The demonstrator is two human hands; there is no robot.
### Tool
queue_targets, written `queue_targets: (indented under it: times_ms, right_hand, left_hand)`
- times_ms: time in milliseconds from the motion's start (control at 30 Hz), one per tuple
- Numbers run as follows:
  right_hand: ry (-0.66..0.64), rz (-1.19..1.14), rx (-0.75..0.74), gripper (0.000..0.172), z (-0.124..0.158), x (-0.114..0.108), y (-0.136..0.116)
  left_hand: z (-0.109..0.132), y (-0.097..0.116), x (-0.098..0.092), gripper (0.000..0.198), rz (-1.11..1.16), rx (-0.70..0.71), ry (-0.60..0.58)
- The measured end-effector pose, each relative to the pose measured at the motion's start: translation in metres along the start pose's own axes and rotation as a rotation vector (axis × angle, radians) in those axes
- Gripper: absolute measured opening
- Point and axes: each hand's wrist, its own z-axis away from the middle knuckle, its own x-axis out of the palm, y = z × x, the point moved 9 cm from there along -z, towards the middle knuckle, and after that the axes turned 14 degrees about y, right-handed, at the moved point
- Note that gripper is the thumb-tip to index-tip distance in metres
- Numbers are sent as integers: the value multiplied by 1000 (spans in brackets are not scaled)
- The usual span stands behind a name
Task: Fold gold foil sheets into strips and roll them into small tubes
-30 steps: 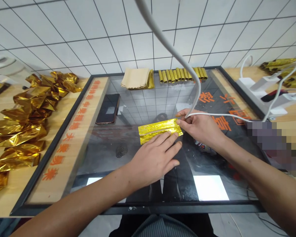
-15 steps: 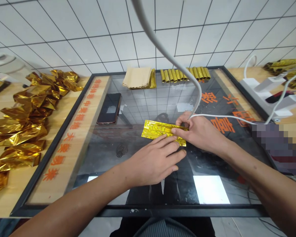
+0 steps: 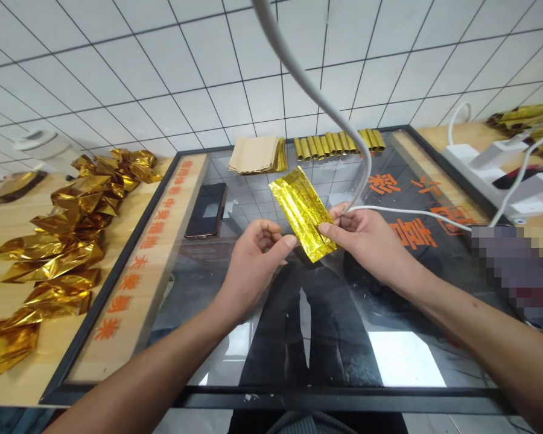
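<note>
A flat gold foil sheet (image 3: 301,211) is tilted above the dark glass tabletop, its near right part pinched between the thumb and fingers of my right hand (image 3: 362,235). Just left of the sheet is my left hand (image 3: 257,259), its fingers curled and the thumb close to them. Whether those fingertips hold anything cannot be made out. A gap shows between the left thumb and the foil's edge.
Beyond the hands lie a stack of tan sheets (image 3: 253,155) and a row of gold rolls (image 3: 335,144). A phone (image 3: 206,210) lies left. Folded gold foil (image 3: 67,235) covers the left side. A power strip (image 3: 493,175) and white cable (image 3: 411,212) are right.
The gold sheet has been raised off the glass and turned to a slant by my right hand. My left hand has come off it, moved left and curled its fingers. The view has shifted slightly.
</note>
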Motion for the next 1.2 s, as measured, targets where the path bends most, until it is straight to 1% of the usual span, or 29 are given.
queue_targets:
  times_ms: [67,133,167,333,433,533,633,700,833,933,1067,1200]
  right_hand:
    - [-34,-53,39,46,5,9,3]
    - [-77,-68,67,44,10,17,6]
    - [-95,-72,73,44,12,20,7]
    - [-209,-93,119,40,17,30,9]
    - [-250,-130,171,39,17,34,6]
    - [-276,-152,216,37,18,37,4]
    - [-257,-160,235,36,17,39,6]
    - [-219,-163,227,36,14,38,8]
    - [-143,-194,196,39,9,32,11]
    - [-152,-194,185,39,9,30,13]
    - [-109,-180,180,39,8,23,16]
    - [-85,-208,220,38,8,20,21]
  left_hand:
    - [0,-9,9,37,66,-109,-64]
    - [3,-12,19,36,80,-141,-154]
    - [4,-12,22,36,85,-145,-174]
    - [6,-15,22,35,44,-180,-203]
    - [9,-17,24,36,-22,-207,-281]
    - [11,-18,26,35,-80,-205,-361]
    - [11,-17,27,31,-101,-181,-397]
    - [10,-17,26,31,-84,-178,-378]
    - [11,-25,23,38,-68,-284,-350]
    - [12,-30,22,38,-91,-345,-365]
    - [13,-29,23,35,-122,-351,-414]
    - [13,-27,23,36,-114,-348,-417]
